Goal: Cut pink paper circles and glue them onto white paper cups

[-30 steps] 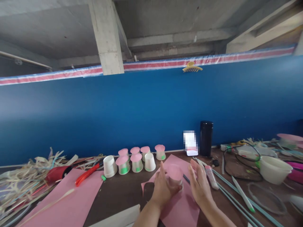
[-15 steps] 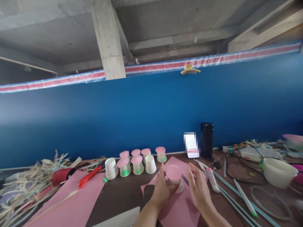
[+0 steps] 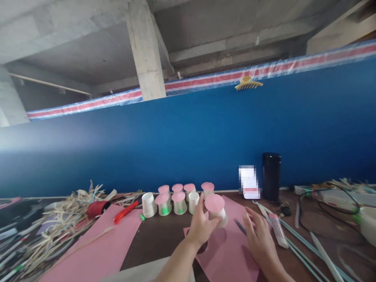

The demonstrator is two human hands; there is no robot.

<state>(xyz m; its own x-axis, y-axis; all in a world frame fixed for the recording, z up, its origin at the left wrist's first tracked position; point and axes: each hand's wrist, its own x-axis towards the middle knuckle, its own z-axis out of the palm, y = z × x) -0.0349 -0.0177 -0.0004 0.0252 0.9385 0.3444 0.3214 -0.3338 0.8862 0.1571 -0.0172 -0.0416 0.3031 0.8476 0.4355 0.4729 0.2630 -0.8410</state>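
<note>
My left hand [image 3: 199, 229] is closed round the side of a white paper cup [image 3: 221, 220], its thumb against the near side. The cup is upside down, with a pink paper disc [image 3: 214, 202] on top, above a sheet of pink paper [image 3: 227, 250]. My right hand [image 3: 260, 237] is open, fingers stretched out, over the sheet's right part. Beside its fingertips lie dark pointed blades [image 3: 239, 225]; the rest of that tool is hidden. Behind my left hand stand several similar cups with pink discs [image 3: 178, 197], and two plain white cups [image 3: 149, 205], one partly covered by my fingers.
Left are another pink sheet [image 3: 102, 243], a red-handled tool [image 3: 126, 212] and a heap of pale strips [image 3: 67, 223]. A phone [image 3: 249, 182] and black bottle [image 3: 271, 176] stand against the blue partition [image 3: 176, 145]. Right lie a glue tube [image 3: 278, 231], blue strips [image 3: 302, 248] and a white pen [image 3: 324, 254].
The view has turned left. The cup in my left hand has moved left and away from me, toward the other cups. My right hand is farther from it now.
</note>
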